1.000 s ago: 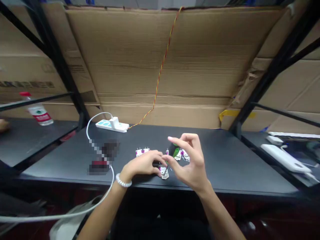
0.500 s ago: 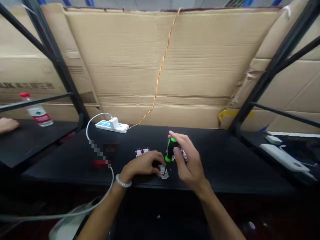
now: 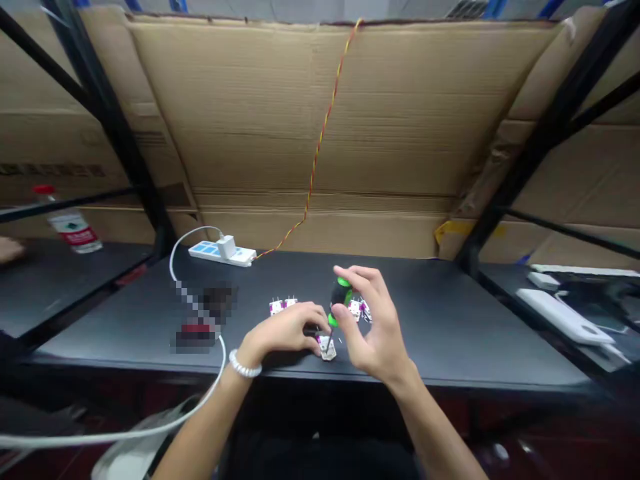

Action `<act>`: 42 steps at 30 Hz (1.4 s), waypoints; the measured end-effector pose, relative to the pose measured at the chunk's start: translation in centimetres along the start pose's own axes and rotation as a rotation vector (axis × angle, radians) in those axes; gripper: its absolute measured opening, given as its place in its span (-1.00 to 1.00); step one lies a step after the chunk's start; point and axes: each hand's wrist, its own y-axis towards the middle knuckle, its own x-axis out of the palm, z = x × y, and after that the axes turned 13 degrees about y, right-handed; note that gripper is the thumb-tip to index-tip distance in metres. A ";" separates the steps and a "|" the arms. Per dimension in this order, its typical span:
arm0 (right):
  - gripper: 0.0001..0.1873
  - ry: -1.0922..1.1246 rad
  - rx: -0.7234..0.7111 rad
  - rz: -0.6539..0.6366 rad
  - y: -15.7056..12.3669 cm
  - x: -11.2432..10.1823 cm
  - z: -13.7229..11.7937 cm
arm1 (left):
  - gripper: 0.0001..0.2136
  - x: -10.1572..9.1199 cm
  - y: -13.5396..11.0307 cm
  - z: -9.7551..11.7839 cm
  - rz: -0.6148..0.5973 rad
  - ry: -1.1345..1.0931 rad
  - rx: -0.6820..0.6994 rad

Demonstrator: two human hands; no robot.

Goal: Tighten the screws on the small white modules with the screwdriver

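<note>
My right hand (image 3: pixel 373 320) grips a green-and-black screwdriver (image 3: pixel 341 298) by its handle, with the shaft pointing down. Its tip meets a small white part with purple bits (image 3: pixel 327 348) near the table's front edge. My left hand (image 3: pixel 293 328), with a pale coiled band at the wrist, pinches that white part from the left side. Two similar white and purple parts (image 3: pixel 283 306) stand just beyond my left hand. More of them (image 3: pixel 356 309) lie behind the screwdriver, partly covered by my right hand.
A white power strip (image 3: pixel 223 253) with a plugged-in adapter sits at the back left; its white cable (image 3: pixel 223 360) runs over the table's front edge. Black metal posts (image 3: pixel 127 147) flank the table. A bottle (image 3: pixel 75 227) and another person's hand (image 3: pixel 10 250) are at left.
The screwdriver handle has shifted slightly left and stands a little more upright, as my right-hand fingers changed position around it. My left hand stays on the white part. The picture's lighting differs.
</note>
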 end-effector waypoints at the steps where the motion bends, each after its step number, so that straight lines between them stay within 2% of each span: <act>1: -0.56 -0.016 -0.007 0.031 0.0 0.0 0.0 | -0.70 0.0 0.0 0.0 0.001 -0.004 -0.006; 3: -0.59 -0.017 -0.006 0.045 0.1 0.1 0.0 | -0.71 0.0 0.0 0.0 0.002 -0.014 -0.002; 7: -0.47 0.076 0.024 -0.041 0.1 0.0 0.0 | -0.69 0.1 0.1 0.0 0.002 -0.021 0.029; 13: -0.58 -0.027 -0.032 0.065 0.3 0.4 0.7 | -0.73 0.2 0.1 -0.1 0.006 0.005 0.019; 18: -0.49 0.078 -0.021 0.019 0.5 0.8 1.2 | -0.72 0.1 0.1 -0.1 0.011 0.023 0.031; 21: -0.53 0.095 -0.031 0.041 0.6 1.0 0.9 | -0.75 0.1 0.0 -0.1 0.003 0.036 0.023; 28: -0.73 0.050 -0.023 0.164 1.2 1.7 0.1 | -0.85 0.1 0.0 -0.1 0.001 0.013 -0.012; 34: -0.78 -0.015 -0.059 0.266 1.2 2.3 -0.1 | -0.84 0.1 -0.1 0.0 0.004 -0.020 -0.087; 39: -0.71 -0.054 -0.101 0.261 1.1 2.9 -0.1 | -0.85 0.3 -0.6 -0.1 0.030 0.050 -0.229; 42: -0.69 -0.056 -0.091 0.219 0.9 2.5 -0.3 | -0.85 0.3 -0.5 -0.3 0.022 0.038 -0.172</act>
